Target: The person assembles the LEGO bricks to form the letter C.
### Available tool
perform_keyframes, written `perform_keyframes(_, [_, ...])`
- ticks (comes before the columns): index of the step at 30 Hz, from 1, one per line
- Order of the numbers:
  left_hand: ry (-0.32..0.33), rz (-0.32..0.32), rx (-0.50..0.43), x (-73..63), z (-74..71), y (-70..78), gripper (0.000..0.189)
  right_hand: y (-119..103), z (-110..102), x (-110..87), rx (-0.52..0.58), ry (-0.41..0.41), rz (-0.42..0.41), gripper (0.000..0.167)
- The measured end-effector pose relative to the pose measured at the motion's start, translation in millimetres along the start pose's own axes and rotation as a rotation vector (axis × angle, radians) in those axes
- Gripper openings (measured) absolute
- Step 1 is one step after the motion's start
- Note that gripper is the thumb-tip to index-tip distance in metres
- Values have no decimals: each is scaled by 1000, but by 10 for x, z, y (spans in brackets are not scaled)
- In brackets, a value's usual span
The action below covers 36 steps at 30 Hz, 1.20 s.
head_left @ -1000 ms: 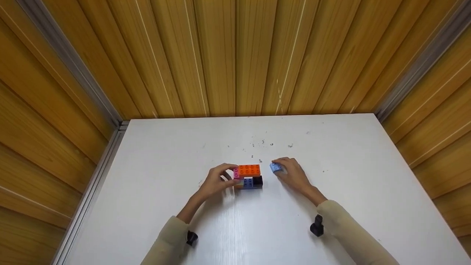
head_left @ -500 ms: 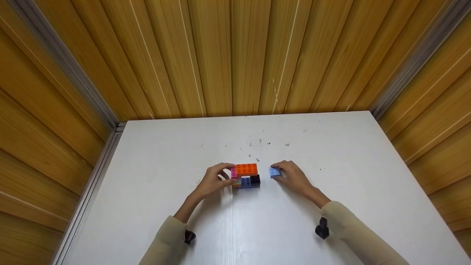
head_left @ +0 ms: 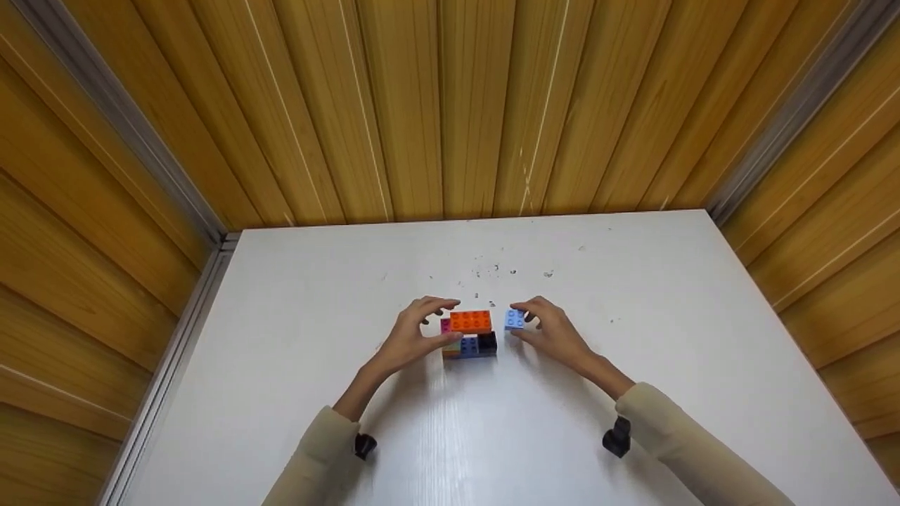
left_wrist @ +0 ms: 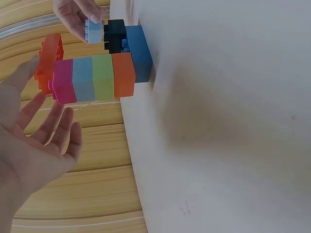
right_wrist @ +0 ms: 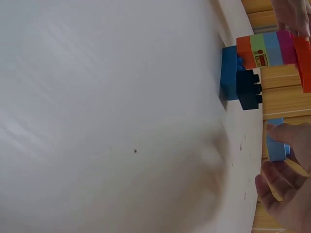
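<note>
A stack of toy building bricks stands on the table: a blue base brick (left_wrist: 140, 53), an orange brick (left_wrist: 124, 74), a green one (left_wrist: 103, 77), a light blue one (left_wrist: 83, 79) and a pink one (left_wrist: 64, 81). An orange-red brick (head_left: 470, 321) lies at the pink brick's top and juts out rightward. A black brick (right_wrist: 249, 90) sits on the base's right end. My left hand (head_left: 415, 334) has spread fingers around the orange-red brick's left end, thumb at its near edge. My right hand (head_left: 555, 334) pinches a separate light blue brick (head_left: 515, 320) just right of the stack.
The white table (head_left: 281, 316) bears small dark marks (head_left: 496, 268) beyond the stack. Wood-patterned walls (head_left: 464, 105) rise at its back and sides. A small black device (head_left: 616, 439) is on the right sleeve, with a similar device (head_left: 365, 445) on the left.
My left hand's fingers have spread and left the pink brick, moving up to the orange-red one. My right hand has turned the light blue brick and brought it left, closer to the stack.
</note>
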<state>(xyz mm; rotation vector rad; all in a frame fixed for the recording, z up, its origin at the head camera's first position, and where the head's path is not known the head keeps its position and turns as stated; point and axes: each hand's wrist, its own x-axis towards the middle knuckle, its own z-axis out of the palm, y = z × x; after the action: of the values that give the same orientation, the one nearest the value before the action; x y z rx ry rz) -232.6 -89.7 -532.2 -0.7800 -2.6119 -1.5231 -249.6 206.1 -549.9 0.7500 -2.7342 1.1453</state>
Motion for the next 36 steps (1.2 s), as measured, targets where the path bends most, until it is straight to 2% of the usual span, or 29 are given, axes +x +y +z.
perform_keyframes(7, [-11,-12,-7,36,61,32,45,-176,54,25,34,-38,15,39])
perform_keyframes(11, [-25,-7,-19,64,98,22,43,-226,85,28,39,-72,-3,39])
perform_keyframes(17, [-27,16,9,103,139,36,42,-275,93,23,112,-145,6,41])
perform_keyframes(25, [-26,37,21,177,166,80,41,-336,62,56,131,-121,-10,40])
perform_keyframes(36, [-21,56,31,194,214,97,37,-367,91,35,188,-117,0,39])
